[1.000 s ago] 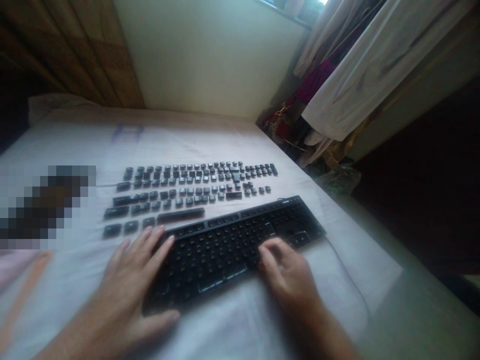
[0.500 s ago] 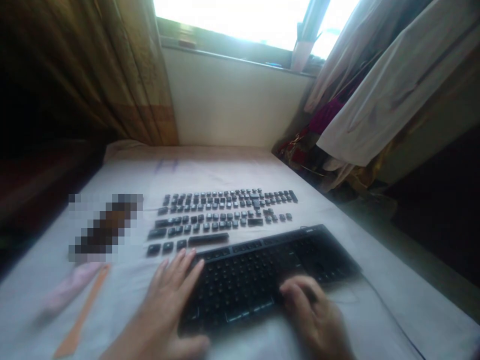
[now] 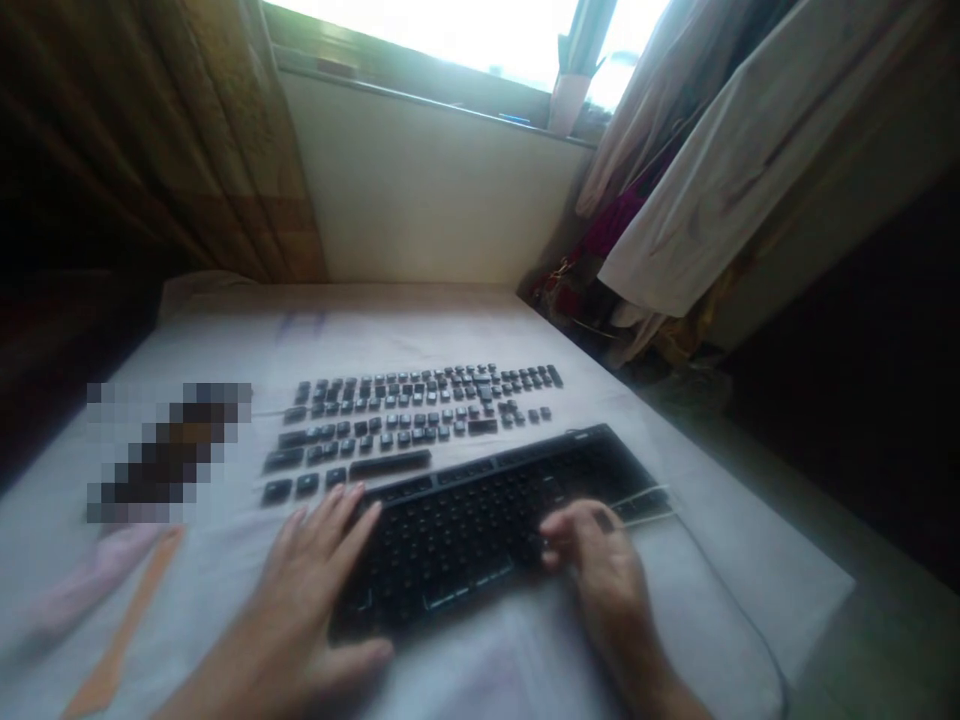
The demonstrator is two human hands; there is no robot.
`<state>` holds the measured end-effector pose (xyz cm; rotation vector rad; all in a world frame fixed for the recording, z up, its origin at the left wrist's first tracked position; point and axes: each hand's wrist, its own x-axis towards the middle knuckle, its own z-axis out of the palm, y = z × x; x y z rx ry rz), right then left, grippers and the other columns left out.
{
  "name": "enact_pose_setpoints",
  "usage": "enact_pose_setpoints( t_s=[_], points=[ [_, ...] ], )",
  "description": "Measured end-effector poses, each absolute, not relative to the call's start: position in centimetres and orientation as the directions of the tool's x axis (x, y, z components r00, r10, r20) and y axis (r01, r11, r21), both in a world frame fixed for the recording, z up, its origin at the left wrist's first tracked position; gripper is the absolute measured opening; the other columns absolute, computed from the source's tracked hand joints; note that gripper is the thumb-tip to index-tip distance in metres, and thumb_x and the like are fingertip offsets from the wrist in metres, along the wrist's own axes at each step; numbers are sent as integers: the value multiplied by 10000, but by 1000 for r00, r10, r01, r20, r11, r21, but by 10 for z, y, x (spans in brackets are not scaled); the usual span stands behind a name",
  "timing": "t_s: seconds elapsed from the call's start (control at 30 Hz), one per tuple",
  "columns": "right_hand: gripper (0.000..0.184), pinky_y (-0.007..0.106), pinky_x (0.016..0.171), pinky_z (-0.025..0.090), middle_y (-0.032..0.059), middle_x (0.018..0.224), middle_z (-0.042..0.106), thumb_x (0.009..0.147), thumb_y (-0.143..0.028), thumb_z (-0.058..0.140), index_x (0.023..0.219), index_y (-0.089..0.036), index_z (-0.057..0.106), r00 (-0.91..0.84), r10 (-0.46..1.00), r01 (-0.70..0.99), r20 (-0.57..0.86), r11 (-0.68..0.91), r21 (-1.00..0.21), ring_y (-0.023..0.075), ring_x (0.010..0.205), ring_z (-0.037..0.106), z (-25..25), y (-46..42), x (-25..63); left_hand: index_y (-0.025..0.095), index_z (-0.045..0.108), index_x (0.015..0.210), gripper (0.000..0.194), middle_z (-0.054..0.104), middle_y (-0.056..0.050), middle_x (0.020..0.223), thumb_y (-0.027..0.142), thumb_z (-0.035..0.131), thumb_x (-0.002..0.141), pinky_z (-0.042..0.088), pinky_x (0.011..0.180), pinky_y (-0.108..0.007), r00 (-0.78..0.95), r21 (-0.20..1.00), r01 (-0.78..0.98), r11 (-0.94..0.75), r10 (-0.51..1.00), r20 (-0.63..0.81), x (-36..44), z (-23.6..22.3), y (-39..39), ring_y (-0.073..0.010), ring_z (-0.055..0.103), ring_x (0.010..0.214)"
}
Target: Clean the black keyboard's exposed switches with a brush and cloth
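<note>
A black keyboard (image 3: 480, 515) with its keycaps off lies at a slant on the white-covered table. My left hand (image 3: 322, 545) is open, fingers spread over its left end, the thumb near the front edge. My right hand (image 3: 600, 560) is closed in a pinch over the right part of the keyboard. From it a thin, pale, wire-like tool (image 3: 645, 495) sticks out to the right in two thin lines; its exact kind is blurred. Behind the keyboard, rows of loose black keycaps (image 3: 405, 395) lie in keyboard order, with the long space bar (image 3: 390, 462) nearest.
An orange flat strip (image 3: 131, 620) and a pink cloth-like item (image 3: 94, 585) lie at left, beside a pixelated dark object (image 3: 169, 450). The keyboard cable (image 3: 731, 580) runs down the right side. Curtains (image 3: 225, 150) and hanging clothes (image 3: 690, 200) flank the window.
The view has shifted, so the scene sits further left. My right hand has lifted and turned, and the pale wire-like tool now shows plainly. My left hand stays on the keyboard.
</note>
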<state>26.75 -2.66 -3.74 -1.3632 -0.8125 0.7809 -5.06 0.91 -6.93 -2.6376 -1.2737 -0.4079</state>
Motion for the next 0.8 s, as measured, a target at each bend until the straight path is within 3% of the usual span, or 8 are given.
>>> enact_pose_setpoints(
  t_s=[0.13, 0.23, 0.33, 0.4, 0.53, 0.67, 0.8],
  points=[
    [400, 219, 477, 582, 12, 710, 726, 911, -584, 656, 831, -193, 630, 483, 869, 10, 103, 112, -994, 120, 511, 665, -38, -29, 259, 241, 243, 1567, 1076, 270, -127, 1648, 770, 633, 715, 285, 1160, -536, 622, -63, 758, -649, 689, 371, -53, -67, 14, -391, 365, 1457],
    [295, 207, 504, 587, 5, 753, 740, 988, -488, 594, 896, -211, 631, 427, 884, 64, 189, 178, -982, 112, 535, 678, -40, -34, 254, 254, 398, 1493, 832, 430, -126, 1563, 742, 537, 834, 275, 1127, -534, 613, -29, 738, -674, 653, 445, -39, -46, 15, -381, 441, 1398],
    [229, 193, 555, 592, 3, 821, 734, 1042, -381, 524, 932, -229, 656, 314, 892, 186, 326, 279, -942, 102, 593, 693, -36, -41, 248, 313, 603, 1234, 449, 697, -21, 1228, 624, 551, 914, 379, 1016, -466, 578, 199, 682, -704, 686, 443, -9, -20, 11, -273, 633, 1129],
    [220, 191, 591, 596, 4, 860, 722, 1059, -324, 488, 960, -241, 667, 240, 876, 268, 418, 354, -896, 101, 637, 701, -28, -45, 243, 321, 650, 1083, 294, 732, 27, 1015, 560, 555, 939, 426, 881, -396, 556, 411, 626, -663, 749, 362, 14, -8, 6, -215, 658, 962],
    [194, 197, 617, 600, 13, 882, 715, 1063, -247, 453, 1021, -246, 643, 124, 817, 385, 563, 483, -786, 110, 663, 707, -11, -48, 233, 315, 678, 950, 288, 721, 41, 942, 582, 575, 919, 409, 852, -377, 511, 681, 554, -478, 842, 174, 45, 0, -3, -200, 637, 908],
    [196, 206, 688, 608, 19, 860, 721, 1063, -233, 435, 1035, -238, 629, 70, 758, 464, 648, 550, -694, 130, 753, 728, -6, -46, 228, 286, 701, 851, 315, 701, 21, 861, 558, 553, 906, 403, 792, -329, 471, 818, 525, -236, 881, -49, 53, 4, -5, -184, 616, 856],
    [163, 218, 728, 613, 10, 855, 740, 1034, -214, 470, 1048, -242, 631, 0, 754, 537, 656, 554, -636, 136, 768, 733, -13, -42, 234, 240, 698, 797, 324, 689, 3, 795, 512, 532, 861, 400, 710, -283, 450, 862, 503, -65, 871, -197, 54, 9, -2, -161, 609, 772]
  ],
)
